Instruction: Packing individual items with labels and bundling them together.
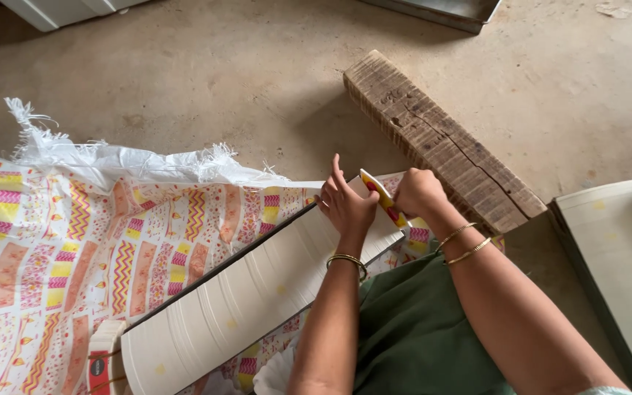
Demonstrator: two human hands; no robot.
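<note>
Green cloth lap (411, 329) at 6 o'clock, left hand (345, 205) flat, fingers together on long white card stack (257, 292), right hand (418, 194) pinching patterned paper strip (382, 197), rough wooden block (440, 143) at 1 o'clock, bare concrete floor (221, 73) beyond.

A long stack of white fan-shaped cards (250, 292) lies slantwise; one yellow-patterned card (382, 197) stands tilted at its far end.

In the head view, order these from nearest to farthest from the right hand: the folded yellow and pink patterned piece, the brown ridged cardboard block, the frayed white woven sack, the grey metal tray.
1. Folded yellow and pink patterned piece: in the right hand.
2. Brown ridged cardboard block: just behind the hand.
3. Grey metal tray: at the top edge.
4. Frayed white woven sack: far left.
</note>
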